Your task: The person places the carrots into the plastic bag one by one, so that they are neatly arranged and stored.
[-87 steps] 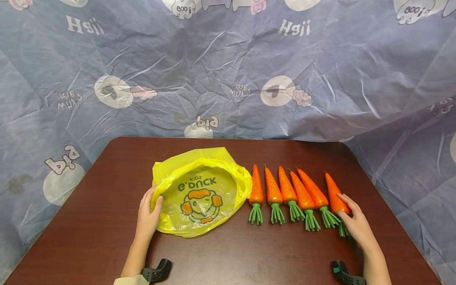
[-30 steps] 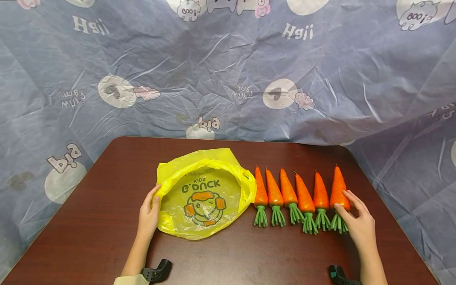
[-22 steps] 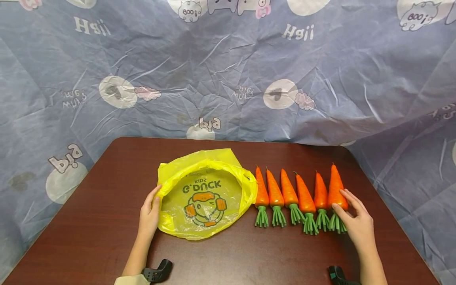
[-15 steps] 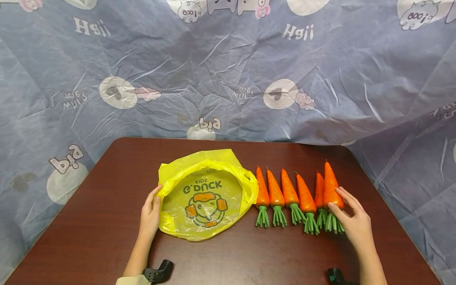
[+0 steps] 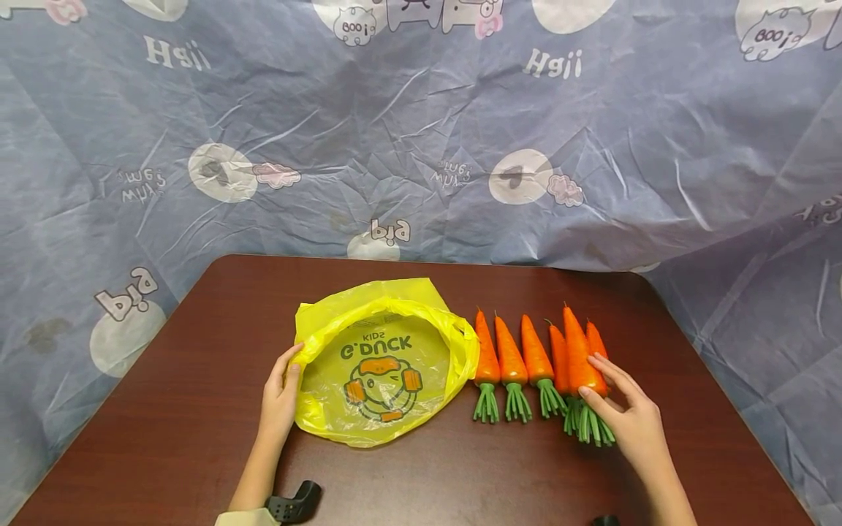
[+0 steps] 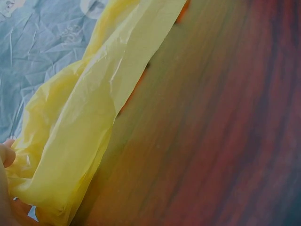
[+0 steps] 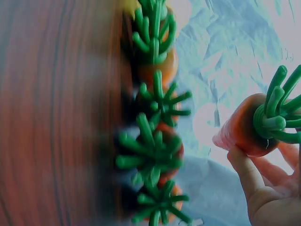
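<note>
My right hand (image 5: 631,416) grips a glossy orange carrot (image 5: 582,358) with stubby green stalks, thumb on one side and fingers on the other. In the right wrist view that carrot (image 7: 249,125) is held up off the table, apart from the row. Several other carrots (image 5: 509,358) lie side by side, tips pointing away; the held one partly covers two of them, including the rightmost carrot (image 5: 595,340). On the left, my left hand (image 5: 279,394) pinches the rim of a yellow plastic bag (image 5: 388,431), whose wide mouth faces me. A duck print shows inside.
The brown wooden table (image 5: 421,482) carries everything. Behind it hangs a wrinkled blue-grey printed sheet (image 5: 395,183). The bag's right edge touches or overlaps the leftmost carrot (image 5: 487,351). A black wrist device (image 5: 294,502) sits at my left wrist.
My right hand has lifted the carrot at the far right and carried it left over the row. Earlier, the carrot beside it came to lie straighter. My left hand stays on the bag rim.
</note>
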Demonstrator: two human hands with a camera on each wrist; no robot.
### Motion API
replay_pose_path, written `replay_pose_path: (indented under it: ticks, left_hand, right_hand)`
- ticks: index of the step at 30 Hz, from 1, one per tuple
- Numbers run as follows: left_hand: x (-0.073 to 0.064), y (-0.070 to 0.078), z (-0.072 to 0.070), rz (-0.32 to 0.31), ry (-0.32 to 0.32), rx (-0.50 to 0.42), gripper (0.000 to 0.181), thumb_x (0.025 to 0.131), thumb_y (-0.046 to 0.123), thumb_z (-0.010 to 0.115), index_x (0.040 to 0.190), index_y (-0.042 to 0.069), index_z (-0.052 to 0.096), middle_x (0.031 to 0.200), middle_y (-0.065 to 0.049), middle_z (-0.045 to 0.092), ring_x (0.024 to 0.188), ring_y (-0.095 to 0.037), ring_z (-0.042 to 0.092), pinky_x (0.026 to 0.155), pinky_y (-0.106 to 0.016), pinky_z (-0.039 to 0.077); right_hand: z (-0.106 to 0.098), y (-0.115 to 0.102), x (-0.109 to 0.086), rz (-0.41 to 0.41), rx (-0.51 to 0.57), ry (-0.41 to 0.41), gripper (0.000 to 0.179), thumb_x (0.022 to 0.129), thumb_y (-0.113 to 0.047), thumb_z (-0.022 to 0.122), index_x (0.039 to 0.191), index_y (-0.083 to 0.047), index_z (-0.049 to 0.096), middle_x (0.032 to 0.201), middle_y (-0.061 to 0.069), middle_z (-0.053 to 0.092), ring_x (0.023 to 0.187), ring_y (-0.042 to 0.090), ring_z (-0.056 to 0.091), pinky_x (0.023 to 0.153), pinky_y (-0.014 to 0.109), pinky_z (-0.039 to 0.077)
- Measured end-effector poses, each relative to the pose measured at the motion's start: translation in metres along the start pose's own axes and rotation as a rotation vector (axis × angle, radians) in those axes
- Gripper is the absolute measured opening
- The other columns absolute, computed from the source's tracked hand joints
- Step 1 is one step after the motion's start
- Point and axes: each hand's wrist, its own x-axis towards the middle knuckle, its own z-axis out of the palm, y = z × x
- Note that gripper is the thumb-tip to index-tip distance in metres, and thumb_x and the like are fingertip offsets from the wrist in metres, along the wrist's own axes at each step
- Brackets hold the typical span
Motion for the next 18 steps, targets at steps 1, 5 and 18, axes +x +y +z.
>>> replay_pose_path:
  ticks: [1,5,18]
  left_hand:
    - [0.0,0.0,0.0,0.0,0.001,-0.006,0.037,0.098,0.026,0.038,0.132,0.014,0.045,0.139,-0.006,0.042,0.129,-0.014,0.034,0.102,-0.022,0.029]
    - [0.0,0.001,0.001,0.002,0.01,-0.018,0.036,0.098,0.025,0.038,0.132,0.015,0.046,0.138,-0.005,0.043,0.125,-0.003,0.035,0.095,-0.008,0.027]
    - [0.0,-0.002,0.001,0.004,0.017,-0.042,0.036,0.098,0.025,0.039,0.131,0.015,0.046,0.138,-0.002,0.043,0.12,0.009,0.032,0.092,-0.002,0.025]
  right_hand:
    - [0.002,-0.002,-0.001,-0.007,0.003,-0.011,0.046,0.081,-0.011,0.067,0.126,-0.009,0.055,0.131,-0.02,0.047,0.106,-0.021,0.042,0.075,0.001,0.041]
    - [0.009,-0.009,-0.004,-0.035,-0.003,-0.051,0.04,0.082,-0.011,0.067,0.121,-0.01,0.059,0.133,-0.017,0.047,0.109,-0.021,0.04,0.076,0.001,0.041]
    - [0.037,-0.027,-0.012,-0.113,0.068,-0.268,0.037,0.084,-0.013,0.064,0.121,-0.016,0.058,0.138,0.009,0.045,0.114,-0.018,0.039,0.078,0.007,0.045]
